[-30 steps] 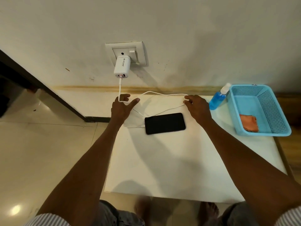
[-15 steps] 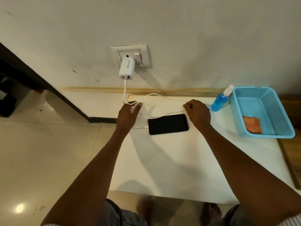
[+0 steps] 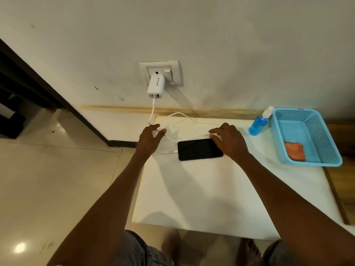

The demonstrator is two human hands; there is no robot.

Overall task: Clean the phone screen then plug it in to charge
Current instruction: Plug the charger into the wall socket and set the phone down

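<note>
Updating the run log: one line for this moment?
phone: flat, cable plugged | charger: in socket | left hand: on cable | right hand: at phone

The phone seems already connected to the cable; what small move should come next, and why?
Probably lift both hands away. The white cable runs from the charger in the wall socket to the phone, and its connector sits at the phone's left end, though the screen looks dark.
</note>
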